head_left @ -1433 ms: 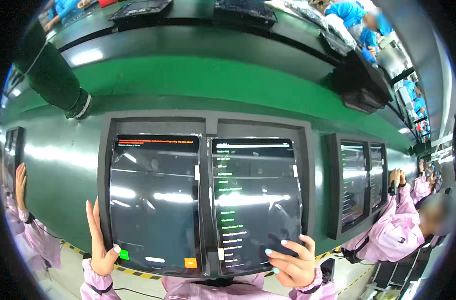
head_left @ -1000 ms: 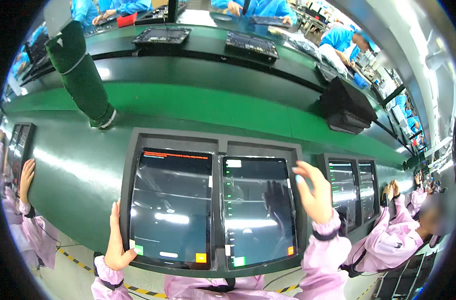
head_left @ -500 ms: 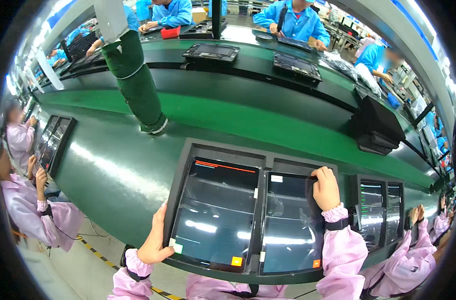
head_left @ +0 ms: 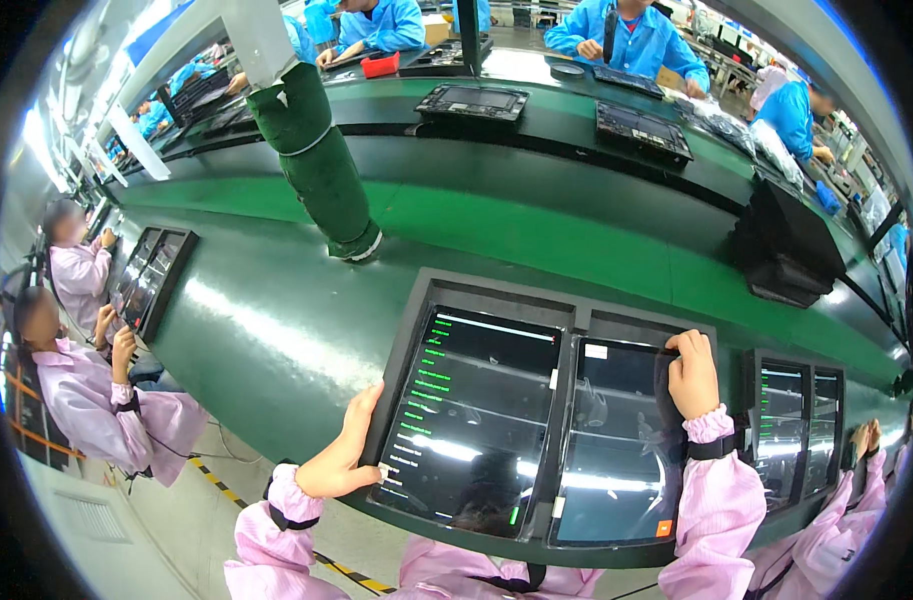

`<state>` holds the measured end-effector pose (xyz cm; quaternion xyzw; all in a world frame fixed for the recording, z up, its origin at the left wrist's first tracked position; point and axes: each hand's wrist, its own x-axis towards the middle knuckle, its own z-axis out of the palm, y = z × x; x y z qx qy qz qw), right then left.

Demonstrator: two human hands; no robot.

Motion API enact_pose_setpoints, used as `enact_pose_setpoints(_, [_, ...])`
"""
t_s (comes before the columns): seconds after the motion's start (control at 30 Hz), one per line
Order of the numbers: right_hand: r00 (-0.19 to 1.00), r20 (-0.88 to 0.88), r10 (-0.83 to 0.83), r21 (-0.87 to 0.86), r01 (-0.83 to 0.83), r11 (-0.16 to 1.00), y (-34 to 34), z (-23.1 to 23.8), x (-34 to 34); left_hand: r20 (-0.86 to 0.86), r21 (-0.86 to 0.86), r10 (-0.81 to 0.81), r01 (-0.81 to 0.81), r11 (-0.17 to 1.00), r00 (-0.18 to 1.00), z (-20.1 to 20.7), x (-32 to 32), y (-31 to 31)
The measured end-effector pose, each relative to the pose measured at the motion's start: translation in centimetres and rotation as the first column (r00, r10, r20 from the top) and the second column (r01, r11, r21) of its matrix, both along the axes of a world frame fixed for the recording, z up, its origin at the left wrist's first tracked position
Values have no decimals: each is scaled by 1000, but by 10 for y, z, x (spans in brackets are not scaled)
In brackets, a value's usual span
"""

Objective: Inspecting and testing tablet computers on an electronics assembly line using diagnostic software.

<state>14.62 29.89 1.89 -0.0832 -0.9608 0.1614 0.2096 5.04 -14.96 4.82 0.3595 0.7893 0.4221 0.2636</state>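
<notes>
A black two-bay tray (head_left: 496,290) sits on the green bench in front of me. The left bay holds a tablet (head_left: 476,410) whose dark screen lists green and white lines; a second tablet (head_left: 616,440) with an orange square in its lower corner fills the right bay. My left hand (head_left: 338,458) clasps the tray's left side, fingers along the outer wall and thumb over the left tablet's lower left corner. Curled at the tray's upper right is my right hand (head_left: 693,375), fingertips by the right tablet's top corner. Black bands circle both wrists.
A green-wrapped post (head_left: 321,165) rises beyond the tray. Another two-bay tray (head_left: 796,425) stands close on the right, beside a co-worker's hands (head_left: 863,437). At far left, people in pink work at a similar tray (head_left: 156,275). A black stack (head_left: 786,245) lies at back right.
The left tablet's screen has switched from red lines with an orange square to a list of green and white lines. The whole view has shifted; both hands keep their places on the tray.
</notes>
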Motion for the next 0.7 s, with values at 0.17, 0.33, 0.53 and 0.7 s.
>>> enact_pose_setpoints(0.17, [1000,-23,0,-3,0,1000,-2,1,0,-24,-6,29,-29,1000,999,-6,6,2])
enact_pose_setpoints(0.33, [1000,-21,1,-6,-1,1000,-2,0,0,-30,2,62,-62,998,998,-8,6,2])
enact_pose_setpoints(0.53, [999,-37,7,-10,-7,1000,2,-6,2,-64,-72,19,-24,997,998,-3,1,5])
enact_pose_setpoints(0.7, [998,-63,6,7,-5,1000,3,-3,0,-98,19,109,-108,994,989,12,-8,12])
